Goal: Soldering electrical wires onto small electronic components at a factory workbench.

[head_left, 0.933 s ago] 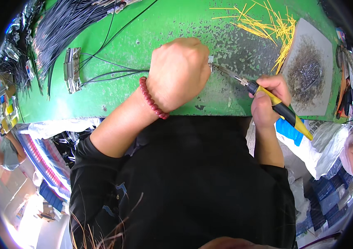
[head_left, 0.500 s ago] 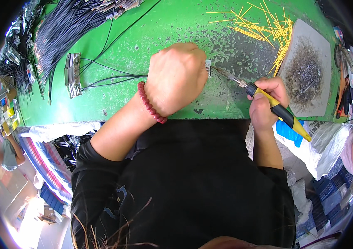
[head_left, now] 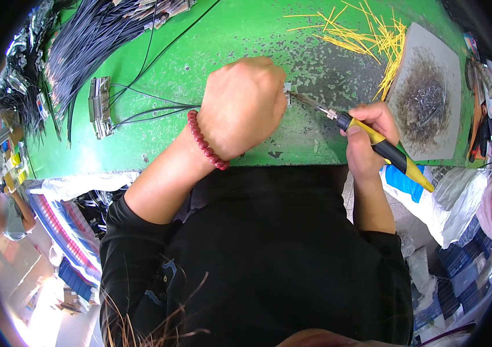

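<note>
Within right hand [head_left: 364, 153], yellow-black soldering iron [head_left: 392, 154], slender tip [head_left: 308, 100]

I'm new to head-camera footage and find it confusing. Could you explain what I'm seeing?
There's no machine: these are a person's own bare hands, seen from a fisheye camera worn on the head, looking down, so straight edges bend. The right hand holds a yellow-and-black pen-like tool, probably a soldering iron. Its tip is close to a small pale piece; I can't tell whether they touch. The left hand, its fingers hidden, is beside that piece. A red bead bracelet circles that wrist. Thin dark wires run leftward toward metal strips. The green table also bears a dark wire bundle, yellow strands and a soiled grey board.
</note>
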A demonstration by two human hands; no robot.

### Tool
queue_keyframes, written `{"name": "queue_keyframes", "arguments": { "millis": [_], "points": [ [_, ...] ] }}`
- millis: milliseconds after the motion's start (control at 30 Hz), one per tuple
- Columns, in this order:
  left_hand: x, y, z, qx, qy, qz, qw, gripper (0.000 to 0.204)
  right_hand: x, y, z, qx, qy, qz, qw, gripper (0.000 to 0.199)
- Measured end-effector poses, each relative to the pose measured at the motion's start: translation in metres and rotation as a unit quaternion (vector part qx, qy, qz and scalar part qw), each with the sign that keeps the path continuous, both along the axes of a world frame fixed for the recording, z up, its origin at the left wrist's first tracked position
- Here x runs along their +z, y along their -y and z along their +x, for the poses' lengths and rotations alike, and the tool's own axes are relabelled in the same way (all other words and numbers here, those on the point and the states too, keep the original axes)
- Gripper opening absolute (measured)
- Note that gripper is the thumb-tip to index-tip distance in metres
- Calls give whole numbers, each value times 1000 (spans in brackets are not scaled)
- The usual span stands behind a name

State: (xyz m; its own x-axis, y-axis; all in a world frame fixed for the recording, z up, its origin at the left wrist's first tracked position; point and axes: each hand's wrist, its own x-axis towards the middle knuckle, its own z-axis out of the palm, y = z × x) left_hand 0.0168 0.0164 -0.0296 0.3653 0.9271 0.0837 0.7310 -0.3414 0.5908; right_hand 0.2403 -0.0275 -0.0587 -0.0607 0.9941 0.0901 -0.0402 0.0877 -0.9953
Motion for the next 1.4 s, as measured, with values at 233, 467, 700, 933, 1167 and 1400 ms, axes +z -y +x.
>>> {"name": "queue_keyframes", "arguments": {
  "millis": [233,467,700,933,1167,1400],
  "points": [
    [1,0,4,-3,2,3,1000,7,-4,3,4,-48,-65,42,996,23],
    [4,-3,4,6,-3,-13,1000,6,-9,5,3,-59,-61,63,994,26],
    [8,-12,-12,-86,94,-53,990,5,-7,19,8,-80,-55,62,993,33],
    [40,-71,-86,316,-300,41,899,34,-8,20,6,-68,-64,56,994,30],
    [9,-72,-101,281,-201,104,933,22,-7,15,3,-72,-88,54,992,31],
    [6,-55,-66,198,-48,119,972,35,-5,10,4,-67,-69,51,994,25]
  ]
}}
